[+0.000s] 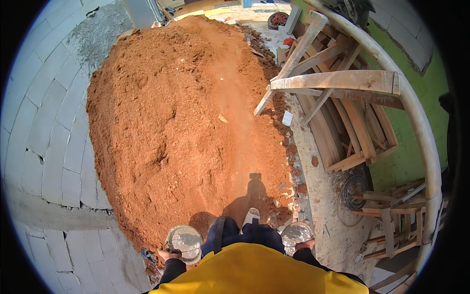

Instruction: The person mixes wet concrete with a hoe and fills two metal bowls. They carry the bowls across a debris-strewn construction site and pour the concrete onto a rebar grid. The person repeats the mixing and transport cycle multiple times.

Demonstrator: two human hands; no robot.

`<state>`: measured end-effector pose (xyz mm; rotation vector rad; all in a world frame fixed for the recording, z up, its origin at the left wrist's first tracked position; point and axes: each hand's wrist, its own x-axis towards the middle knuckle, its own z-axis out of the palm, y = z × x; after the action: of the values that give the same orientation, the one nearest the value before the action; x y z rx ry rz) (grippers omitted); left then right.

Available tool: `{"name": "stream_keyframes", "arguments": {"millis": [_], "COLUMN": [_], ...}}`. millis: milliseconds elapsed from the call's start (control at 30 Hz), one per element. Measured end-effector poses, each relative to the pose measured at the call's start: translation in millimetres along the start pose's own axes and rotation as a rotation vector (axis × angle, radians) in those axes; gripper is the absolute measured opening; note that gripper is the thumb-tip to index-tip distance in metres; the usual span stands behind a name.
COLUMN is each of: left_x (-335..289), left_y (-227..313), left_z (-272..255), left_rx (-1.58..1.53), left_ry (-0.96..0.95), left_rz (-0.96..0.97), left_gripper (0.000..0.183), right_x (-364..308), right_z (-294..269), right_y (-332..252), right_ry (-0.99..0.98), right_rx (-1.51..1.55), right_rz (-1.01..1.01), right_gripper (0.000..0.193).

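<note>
Two pails hang at my sides: my left grip [169, 254] pinches the left pail [185, 241], my right grip [306, 244] the right pail [295, 234], beside the red sand heap [186, 122].

Seen from above, standing upright, both arms hanging straight down at the sides of a yellow-shirted torso. Forearms in dark long sleeves, elbows close to the body. Left hand [169, 254] low at the left hip, fingers curled shut around a thin wire handle, knuckles facing outward. Right hand [306, 245] level with it at the right hip, likewise closed on a handle, fingers partly hidden by the sleeve. One foot stepped forward between them.
</note>
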<state>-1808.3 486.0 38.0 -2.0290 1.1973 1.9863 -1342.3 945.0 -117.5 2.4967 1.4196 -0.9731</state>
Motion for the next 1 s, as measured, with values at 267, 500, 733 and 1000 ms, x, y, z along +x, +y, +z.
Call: {"name": "stream_keyframes", "arguments": {"millis": [267, 500, 733, 1000], "left_x": [-18.2, -72.8, -144.5, -218.7], "left_y": [-35.5, -49.4, -33.2, -38.4], "left_z": [157.7, 306.4, 438.3, 593.8], "left_rx": [-0.098, -0.215, -0.292, -0.492], "left_ry": [0.024, 0.115, 0.177, 0.257], "left_rz": [-0.053, -0.135, -0.155, -0.114], "left_gripper": [0.049, 0.055, 0.050, 0.056], "right_x": [2.0, -69.4, -108.6, -86.1], "right_z": [-35.6, -87.6, -102.6, -16.9], "right_y": [-405.1, -725.6, -994.9, -1234.4], "right_ry": [-0.090, -0.240, -0.686, -0.634], "right_rx": [0.876, 0.751, 0.984, 0.968], "right_rz": [0.157, -0.086, -0.101, 0.007], "right_gripper": [0.045, 0.041, 0.052, 0.052]}}
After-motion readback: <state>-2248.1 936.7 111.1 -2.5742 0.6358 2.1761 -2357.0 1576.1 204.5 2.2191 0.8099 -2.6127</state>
